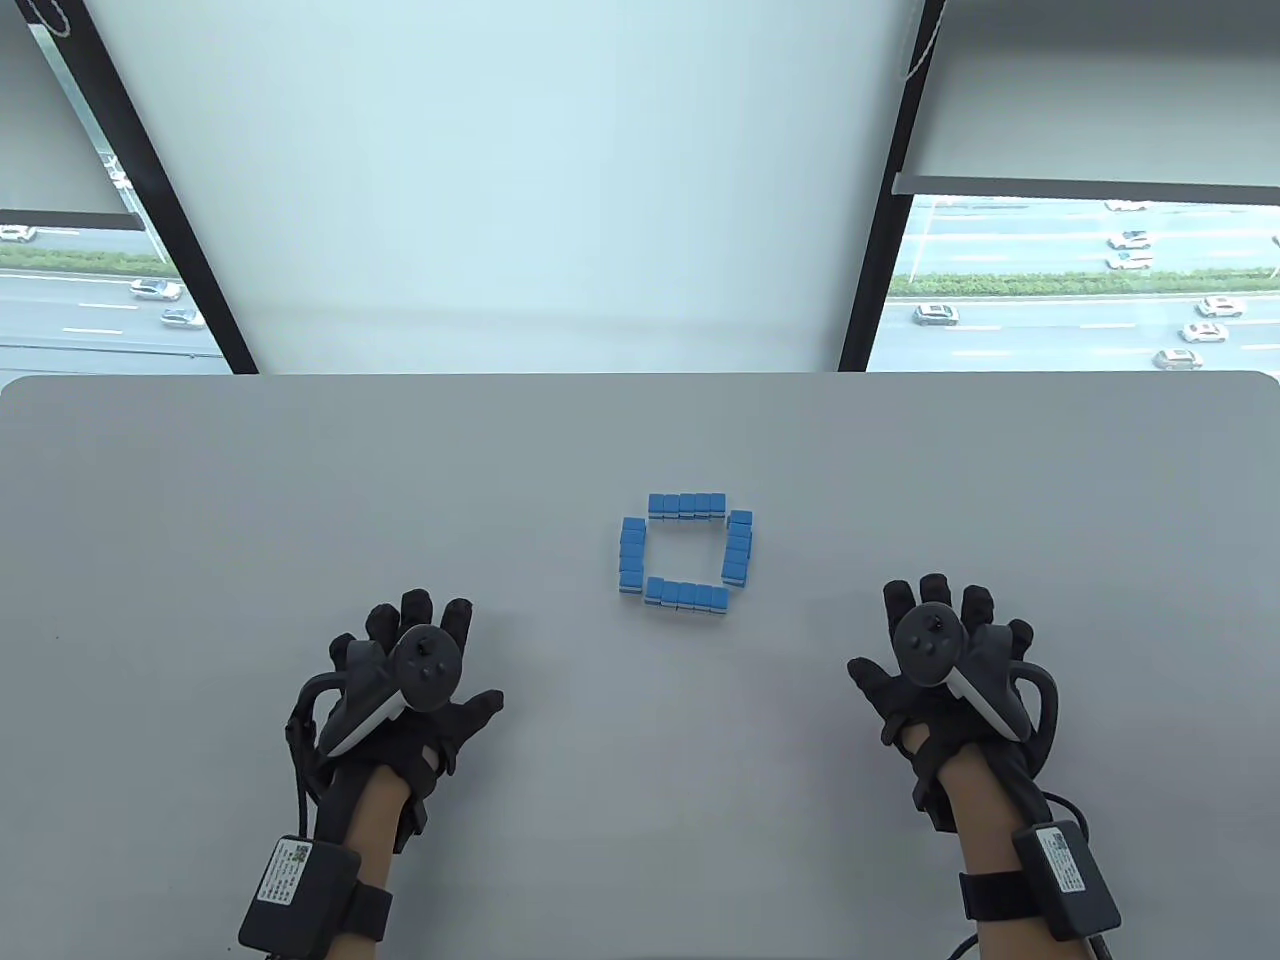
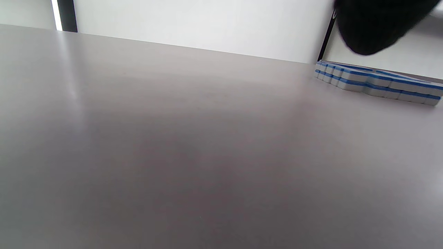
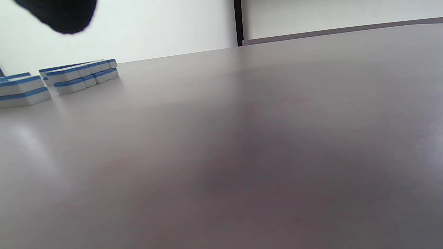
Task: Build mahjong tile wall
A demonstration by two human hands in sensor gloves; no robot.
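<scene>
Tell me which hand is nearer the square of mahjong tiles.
Left, narrowly. The left hand rests open on the table below-left of the tile square; the right hand lies open below-right, slightly farther off. Neither touches it.

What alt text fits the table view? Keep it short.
Four short rows of blue-topped mahjong tiles form a hollow square at the middle of a grey table. The gloved left hand and right hand rest flat and open near the front edge, either side of the square, touching no tile. Windows beyond show a road with cars.
</scene>
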